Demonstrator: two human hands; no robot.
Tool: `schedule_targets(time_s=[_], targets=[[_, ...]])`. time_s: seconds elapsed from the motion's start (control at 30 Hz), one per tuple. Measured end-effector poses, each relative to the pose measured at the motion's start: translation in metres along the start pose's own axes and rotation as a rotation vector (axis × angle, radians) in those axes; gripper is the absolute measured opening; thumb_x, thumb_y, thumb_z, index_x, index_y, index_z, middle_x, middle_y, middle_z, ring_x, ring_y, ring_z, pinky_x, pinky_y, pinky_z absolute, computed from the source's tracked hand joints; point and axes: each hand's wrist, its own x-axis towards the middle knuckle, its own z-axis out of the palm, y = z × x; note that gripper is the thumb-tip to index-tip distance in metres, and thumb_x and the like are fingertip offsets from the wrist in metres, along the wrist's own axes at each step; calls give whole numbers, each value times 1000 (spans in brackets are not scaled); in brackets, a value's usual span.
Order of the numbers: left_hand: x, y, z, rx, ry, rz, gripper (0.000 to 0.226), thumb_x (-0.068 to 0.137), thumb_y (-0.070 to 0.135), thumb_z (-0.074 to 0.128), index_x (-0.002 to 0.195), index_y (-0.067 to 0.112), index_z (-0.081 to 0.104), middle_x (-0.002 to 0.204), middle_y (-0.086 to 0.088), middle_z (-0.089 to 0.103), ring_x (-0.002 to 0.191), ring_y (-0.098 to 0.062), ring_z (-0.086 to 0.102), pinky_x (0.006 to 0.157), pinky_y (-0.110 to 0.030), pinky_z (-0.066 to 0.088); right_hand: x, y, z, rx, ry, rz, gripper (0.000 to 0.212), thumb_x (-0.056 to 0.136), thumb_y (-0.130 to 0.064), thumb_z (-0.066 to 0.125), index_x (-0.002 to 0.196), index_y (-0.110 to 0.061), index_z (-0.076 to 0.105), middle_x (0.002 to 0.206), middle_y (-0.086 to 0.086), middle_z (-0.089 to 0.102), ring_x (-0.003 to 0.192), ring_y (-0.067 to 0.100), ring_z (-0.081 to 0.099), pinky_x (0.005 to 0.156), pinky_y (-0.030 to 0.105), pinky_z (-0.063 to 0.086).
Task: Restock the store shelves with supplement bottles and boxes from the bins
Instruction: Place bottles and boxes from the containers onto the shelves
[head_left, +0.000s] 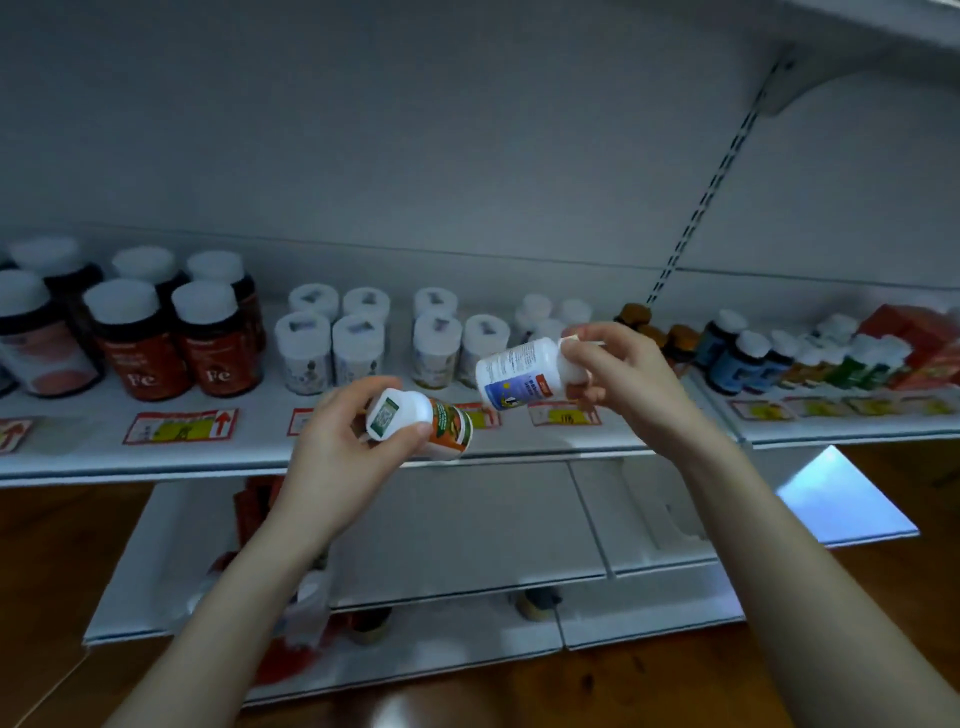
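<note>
At centre frame the left hand (337, 452) curls round a tilted orange-labelled bottle (441, 423), cap toward the camera. Right of it the right hand (618, 374) pinches a blue-labelled bottle (514, 374) by its cap, which the fingers partly hide. Both bottles hang over the shelf (260, 453) edge. Label print is too blurred to read. The brown bottles (635, 314) behind the right hand are half covered.
</note>
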Motion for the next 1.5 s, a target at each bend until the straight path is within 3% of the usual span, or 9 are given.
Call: schedule_targets(time_s=[0.13,0.27,0.33,0.43,0.5,0.6,0.83,1.1,1.5], targets=[[23,15,26,12,56,40,42,54,50,68,93,38,58,103,-3,62,84,2,59,69,-6,44,42,-3,-31,-34,-4,-110,7,87,-19,60,93,-16,60,76,6,63,55,15,61,51,25,47],[35,25,48,0,122,51,40,66,25,78,101,23,58,104,-6,61,78,12,57,64,-1,42,85,-4,-43,-194,44,-238,23,85,-31,63,103,-17,61,89,5,66,68,15,65,57,24,50],[38,26,56,-12,146,58,36,75,11,76,104,21,58,105,-5,61,83,10,58,65,-1,42,104,-4,-44,-288,65,-307,29,84,-34,64,108,-17,62,95,1,64,82,19,63,69,25,50],[41,30,63,-58,148,48,34,78,13,73,106,25,57,105,5,62,92,0,60,66,-3,44,127,-5,-42,-368,101,-402,34,85,-31,64,114,-12,61,101,2,62,87,13,56,72,15,43],[43,33,66,-108,140,32,34,77,17,74,106,27,58,105,10,62,89,5,60,64,-5,45,142,-4,-41,-397,95,-429,38,85,-31,64,117,-11,59,110,5,63,92,18,58,80,24,44],[46,37,68,-164,133,9,34,75,19,75,100,35,58,103,15,60,86,14,59,62,-5,46,167,-1,-39,-485,68,-409,41,85,-32,64,119,-10,58,117,10,62,104,26,58,90,33,44],[57,37,68,-209,131,-65,37,77,8,70,96,36,55,99,18,61,82,13,61,62,-6,47,205,3,-28,-657,-46,-276,40,83,-32,66,117,-13,57,119,10,60,107,26,56,82,24,38],[64,34,63,-213,136,-116,34,75,4,72,93,30,59,93,11,67,84,7,63,63,-7,48,233,20,-16,-752,-166,-181,43,82,-36,66,117,-11,57,127,10,56,115,27,52,94,32,38],[67,24,65,-299,91,-198,44,57,27,78,97,31,63,93,11,70,90,1,65,68,-13,52,241,41,1,-769,-246,-113,46,83,-34,65,121,-11,54,132,10,51,118,26,49,93,31,39]])
